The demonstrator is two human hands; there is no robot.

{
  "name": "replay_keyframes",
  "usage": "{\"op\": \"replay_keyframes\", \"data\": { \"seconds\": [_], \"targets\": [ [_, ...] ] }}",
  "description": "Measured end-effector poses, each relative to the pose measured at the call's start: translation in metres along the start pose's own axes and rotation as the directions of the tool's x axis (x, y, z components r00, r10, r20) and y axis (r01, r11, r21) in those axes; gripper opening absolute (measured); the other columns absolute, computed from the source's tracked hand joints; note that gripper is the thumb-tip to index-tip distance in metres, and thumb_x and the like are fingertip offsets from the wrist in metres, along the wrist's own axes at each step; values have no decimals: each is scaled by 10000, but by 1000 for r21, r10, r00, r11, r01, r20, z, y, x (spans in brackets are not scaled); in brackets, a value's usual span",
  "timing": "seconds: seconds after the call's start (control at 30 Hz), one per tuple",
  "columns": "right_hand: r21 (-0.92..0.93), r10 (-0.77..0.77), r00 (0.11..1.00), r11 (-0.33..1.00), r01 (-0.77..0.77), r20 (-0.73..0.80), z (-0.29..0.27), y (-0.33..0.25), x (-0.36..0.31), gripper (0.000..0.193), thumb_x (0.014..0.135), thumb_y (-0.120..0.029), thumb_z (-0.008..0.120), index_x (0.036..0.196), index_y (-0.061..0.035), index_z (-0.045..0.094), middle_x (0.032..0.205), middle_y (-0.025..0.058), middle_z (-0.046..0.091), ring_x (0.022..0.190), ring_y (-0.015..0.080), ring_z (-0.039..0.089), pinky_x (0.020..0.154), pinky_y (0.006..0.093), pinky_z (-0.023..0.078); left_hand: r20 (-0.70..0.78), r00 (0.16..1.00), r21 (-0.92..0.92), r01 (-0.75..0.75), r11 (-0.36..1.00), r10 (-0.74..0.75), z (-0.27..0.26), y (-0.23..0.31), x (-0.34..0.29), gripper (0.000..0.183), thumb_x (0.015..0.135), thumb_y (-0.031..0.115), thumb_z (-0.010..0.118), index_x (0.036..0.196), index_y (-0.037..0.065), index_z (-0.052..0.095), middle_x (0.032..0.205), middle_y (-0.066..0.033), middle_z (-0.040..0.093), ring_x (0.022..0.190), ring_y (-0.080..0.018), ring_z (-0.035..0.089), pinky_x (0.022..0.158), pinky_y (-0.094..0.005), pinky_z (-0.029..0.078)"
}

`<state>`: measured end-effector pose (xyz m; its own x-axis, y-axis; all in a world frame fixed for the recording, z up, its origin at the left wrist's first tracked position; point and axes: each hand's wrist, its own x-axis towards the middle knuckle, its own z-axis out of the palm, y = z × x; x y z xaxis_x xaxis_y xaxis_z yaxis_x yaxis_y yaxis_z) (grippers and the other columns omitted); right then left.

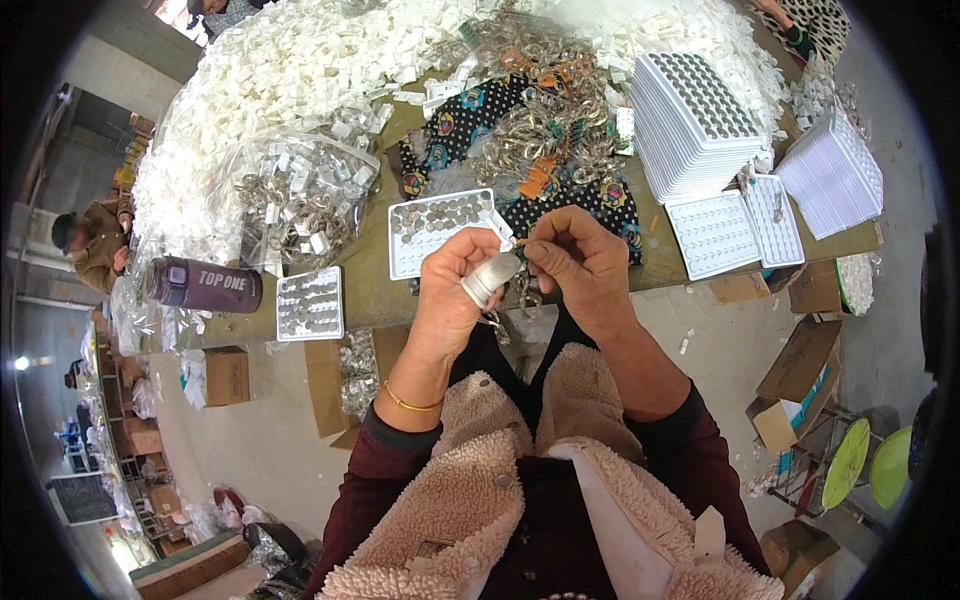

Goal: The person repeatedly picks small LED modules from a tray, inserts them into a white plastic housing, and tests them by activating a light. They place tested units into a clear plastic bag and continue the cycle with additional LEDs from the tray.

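Near the table's front edge, my two hands meet in front of me. My left hand [450, 285], fingers closed, pinches a small white plastic tag [501, 231]; a dull silver metal cap [491, 277] covers its thumb. My right hand [588, 270] is closed too, thumb and forefinger pressed together beside the tag on something too small to make out. Metal links [497, 326] dangle below the hands. Just beyond my left hand lies a white tray [405, 262] partly filled with round silver pieces [440, 215].
White tags [250, 85] are heaped along the far side. Metal rings and chains [550, 135] lie on patterned cloth. At right are stacked white trays [685, 130]; at left, a clear bag [310, 190], purple bottle [205, 285] and small tray [310, 304]. Other people sit around the table.
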<state>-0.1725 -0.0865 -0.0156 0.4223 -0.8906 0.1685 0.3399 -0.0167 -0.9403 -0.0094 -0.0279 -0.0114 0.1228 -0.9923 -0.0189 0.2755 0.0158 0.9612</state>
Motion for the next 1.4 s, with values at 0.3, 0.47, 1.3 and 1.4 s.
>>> {"op": "replay_keyframes", "data": {
  "seconds": [0.3, 0.47, 1.3, 1.4],
  "targets": [
    [33, -6, 999, 999, 5, 32, -1, -2, -2, 64, 962, -50, 649, 959, -20, 593, 752, -16, 584, 627, 24, 493, 550, 196, 403, 38, 999, -61, -24, 998, 27, -1, 5, -1, 137, 908, 23, 699, 1028, -1, 640, 820, 29, 636, 683, -16, 547, 590, -177, 426],
    [-38, -110, 994, 993, 110, -7, 0, 2, -4, 105, 968, -80, 655, 942, -13, 579, 807, 10, 604, 633, 37, 511, 551, 189, 412, 8, 991, 207, -135, 969, 137, 3, 6, -2, 134, 911, 17, 695, 1034, -6, 648, 838, 29, 647, 707, -28, 560, 625, -185, 450],
    [191, 94, 988, 979, -71, -118, 14, 1, -7, 163, 969, -170, 679, 936, -17, 633, 695, -24, 577, 592, 25, 491, 526, 188, 380, -117, 988, -16, -103, 995, 101, 10, -6, -3, 158, 883, 54, 753, 1003, 27, 654, 802, 12, 668, 640, -3, 538, 540, -158, 398],
    [180, 79, 992, 982, -61, -94, 13, 2, -8, 169, 965, -169, 686, 935, -10, 639, 716, -15, 600, 615, 29, 513, 548, 187, 404, -107, 982, 37, -151, 988, 154, 7, -6, -3, 158, 882, 53, 757, 1005, 18, 665, 831, 21, 656, 688, -3, 538, 582, -158, 407]
  ]
}}
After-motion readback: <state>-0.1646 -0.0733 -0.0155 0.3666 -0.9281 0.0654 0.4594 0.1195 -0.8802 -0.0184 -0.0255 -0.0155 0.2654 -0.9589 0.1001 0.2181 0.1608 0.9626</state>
